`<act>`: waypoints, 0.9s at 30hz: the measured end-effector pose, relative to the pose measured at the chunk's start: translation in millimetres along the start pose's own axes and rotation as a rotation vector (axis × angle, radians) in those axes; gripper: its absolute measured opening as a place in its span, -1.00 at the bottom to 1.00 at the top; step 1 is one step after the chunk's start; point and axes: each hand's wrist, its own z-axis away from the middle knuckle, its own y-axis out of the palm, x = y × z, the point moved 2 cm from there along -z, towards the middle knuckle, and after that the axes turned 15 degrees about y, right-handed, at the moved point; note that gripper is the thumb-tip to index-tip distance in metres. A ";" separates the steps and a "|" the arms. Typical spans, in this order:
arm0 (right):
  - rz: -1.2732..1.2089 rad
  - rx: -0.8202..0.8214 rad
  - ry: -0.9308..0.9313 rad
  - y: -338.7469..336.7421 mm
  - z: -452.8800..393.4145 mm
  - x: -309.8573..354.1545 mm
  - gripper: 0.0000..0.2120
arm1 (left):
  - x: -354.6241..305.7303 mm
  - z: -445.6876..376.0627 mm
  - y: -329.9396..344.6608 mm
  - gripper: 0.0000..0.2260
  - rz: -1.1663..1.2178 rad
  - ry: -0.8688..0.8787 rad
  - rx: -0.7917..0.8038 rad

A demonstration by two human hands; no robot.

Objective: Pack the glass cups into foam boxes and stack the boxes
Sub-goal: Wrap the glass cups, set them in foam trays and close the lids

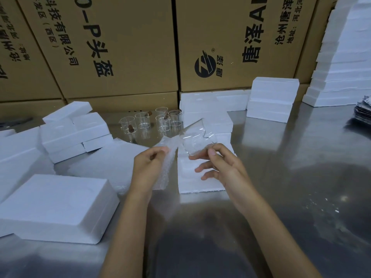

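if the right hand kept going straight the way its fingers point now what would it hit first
The right hand, holding a glass cup, has its fingers pointing left toward the left hand. Going straight on, it would probably first meet the bubble wrap that hand grips, though depth is unclear.

Under the hands, glossy brushed-metal desk (291, 177) and matt, grainy white foam box (200, 183); between them, clear glass cup (195, 144) and filmy plastic bubble wrap (167, 167); beyond, matt brown cardboard cartons (124, 47).

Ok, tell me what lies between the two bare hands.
Head view: the left hand pinches white bubble wrap; the right hand grips a clear glass cup.
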 end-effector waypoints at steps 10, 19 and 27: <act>0.248 -0.131 -0.156 17.8 2.4 -5.3 -0.85 | -11.5 9.6 11.7 -0.91 0.082 -0.011 0.150; 0.826 -0.464 -0.253 -0.7 2.6 -12.2 -0.91 | -18.2 4.5 10.0 -0.86 0.476 -0.045 0.067; 0.451 -0.526 0.053 -3.3 -2.2 -10.7 -0.85 | -38.2 26.8 25.2 -0.80 0.272 0.191 0.535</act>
